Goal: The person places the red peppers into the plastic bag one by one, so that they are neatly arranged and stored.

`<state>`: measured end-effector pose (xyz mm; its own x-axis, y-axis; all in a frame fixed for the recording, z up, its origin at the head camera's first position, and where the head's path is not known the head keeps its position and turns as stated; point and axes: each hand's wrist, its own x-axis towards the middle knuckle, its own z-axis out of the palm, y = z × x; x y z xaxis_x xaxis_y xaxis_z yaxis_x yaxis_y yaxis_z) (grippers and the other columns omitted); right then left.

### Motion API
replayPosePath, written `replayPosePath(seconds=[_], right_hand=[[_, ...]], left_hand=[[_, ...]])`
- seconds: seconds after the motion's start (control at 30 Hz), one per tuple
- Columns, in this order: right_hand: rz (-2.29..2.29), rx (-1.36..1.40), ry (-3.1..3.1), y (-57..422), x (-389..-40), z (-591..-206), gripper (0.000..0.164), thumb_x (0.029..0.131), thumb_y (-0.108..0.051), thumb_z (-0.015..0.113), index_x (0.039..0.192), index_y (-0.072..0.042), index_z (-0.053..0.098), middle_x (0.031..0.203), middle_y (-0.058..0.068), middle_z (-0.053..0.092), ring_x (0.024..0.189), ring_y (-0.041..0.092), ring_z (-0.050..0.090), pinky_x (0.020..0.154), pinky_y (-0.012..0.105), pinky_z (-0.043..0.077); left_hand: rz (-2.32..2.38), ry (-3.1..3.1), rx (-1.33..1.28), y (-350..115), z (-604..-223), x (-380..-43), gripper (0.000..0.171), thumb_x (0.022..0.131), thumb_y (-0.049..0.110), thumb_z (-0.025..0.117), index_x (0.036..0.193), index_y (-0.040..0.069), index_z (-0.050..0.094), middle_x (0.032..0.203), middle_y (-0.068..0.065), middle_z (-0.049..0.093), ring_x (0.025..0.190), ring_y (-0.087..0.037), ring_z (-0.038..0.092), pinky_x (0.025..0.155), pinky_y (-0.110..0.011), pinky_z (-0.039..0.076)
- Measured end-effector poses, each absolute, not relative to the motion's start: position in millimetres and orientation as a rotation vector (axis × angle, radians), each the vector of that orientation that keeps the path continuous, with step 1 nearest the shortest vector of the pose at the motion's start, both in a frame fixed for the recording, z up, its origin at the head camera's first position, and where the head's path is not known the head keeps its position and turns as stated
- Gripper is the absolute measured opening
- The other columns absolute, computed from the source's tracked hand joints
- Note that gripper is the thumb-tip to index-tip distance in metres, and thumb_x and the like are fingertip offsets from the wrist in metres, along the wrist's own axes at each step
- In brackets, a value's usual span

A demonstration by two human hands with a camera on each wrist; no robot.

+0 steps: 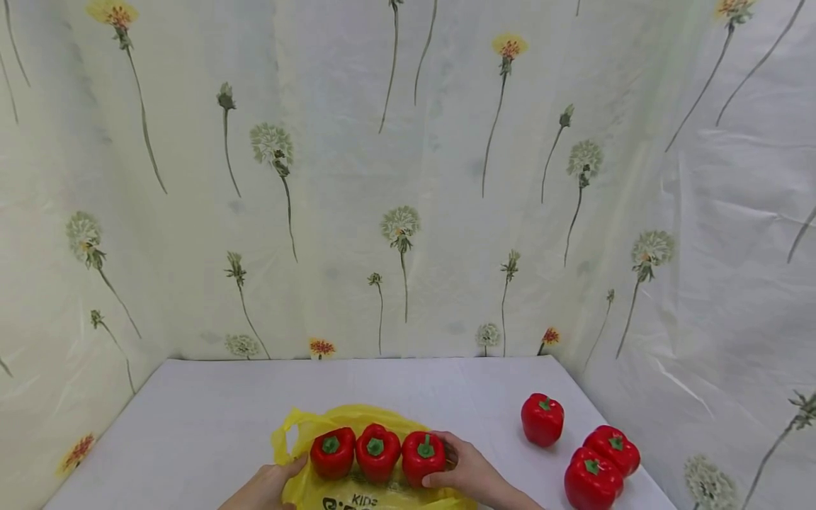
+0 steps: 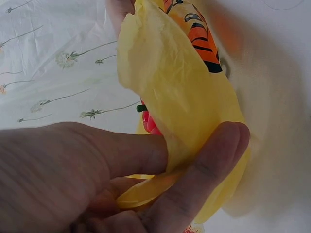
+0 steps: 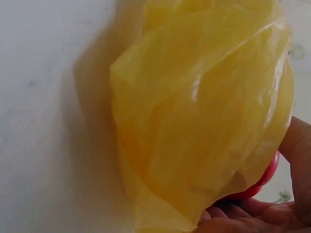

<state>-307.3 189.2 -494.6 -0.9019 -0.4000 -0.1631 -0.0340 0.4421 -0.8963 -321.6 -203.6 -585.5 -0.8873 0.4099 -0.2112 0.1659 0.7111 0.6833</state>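
At lower center of the frame, a right hand (image 1: 473, 470) grips a red pepper (image 1: 422, 460) in an open yellow bag (image 1: 357, 412).
The left hand (image 1: 266, 487) pinches the bag's edge; bagging appears in hand, the next move likely calling for a right-hand release.

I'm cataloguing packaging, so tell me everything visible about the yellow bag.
The yellow bag looks like thin, crinkled, translucent plastic with a loop handle, dark lettering and orange and black print. It rests on the white table, three red peppers in a row at its opening; the left hand pinches its edge.
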Motion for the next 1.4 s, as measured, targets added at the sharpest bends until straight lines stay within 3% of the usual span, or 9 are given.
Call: replayPosePath(seconds=[0.2, 0.5, 1.0, 1.4], right_hand=[[-1.408, -0.388, 2.366, 193, -309, -489, 0.079, 0.077, -0.03, 0.082, 0.138, 0.002, 0.044, 0.133, 0.017, 0.056, 0.121, 0.037, 0.054, 0.096, 0.048, 0.05], [-1.415, -0.389, 2.365, 195, -307, -478, 0.081, 0.079, -0.034, 0.08, 0.141, 0.001, 0.042, 0.14, 0.021, 0.05, 0.127, 0.04, 0.049, 0.099, 0.049, 0.047], [-1.535, -0.381, 2.33, 197, -302, -459, 0.081, 0.081, -0.031, 0.077, 0.144, 0.0, 0.037, 0.141, 0.019, 0.05, 0.133, 0.038, 0.044, 0.105, 0.049, 0.041], [-1.573, -0.384, 2.289, 193, -284, -442, 0.081, 0.079, -0.031, 0.079, 0.145, -0.008, 0.038, 0.144, 0.014, 0.049, 0.134, 0.033, 0.045, 0.104, 0.044, 0.044]], left_hand=[[0.954, 2.593, 0.431, -193, -560, -305, 0.076, 0.076, 0.017, 0.081, 0.141, -0.002, 0.046, 0.122, -0.015, 0.066, 0.083, -0.007, 0.059, 0.083, -0.04, 0.056], [1.017, 2.523, 0.405, -207, -601, -333, 0.084, 0.071, 0.022, 0.085, 0.143, 0.004, 0.045, 0.129, -0.015, 0.062, 0.089, -0.012, 0.061, 0.082, -0.046, 0.056], [0.908, 2.615, 0.518, -203, -580, -320, 0.08, 0.075, 0.026, 0.082, 0.141, -0.001, 0.046, 0.128, -0.019, 0.062, 0.094, -0.009, 0.064, 0.081, -0.04, 0.056], [0.917, 2.605, 0.509, -204, -582, -321, 0.087, 0.072, 0.042, 0.082, 0.14, 0.0, 0.047, 0.13, -0.02, 0.061, 0.101, -0.013, 0.064, 0.084, -0.046, 0.055]])
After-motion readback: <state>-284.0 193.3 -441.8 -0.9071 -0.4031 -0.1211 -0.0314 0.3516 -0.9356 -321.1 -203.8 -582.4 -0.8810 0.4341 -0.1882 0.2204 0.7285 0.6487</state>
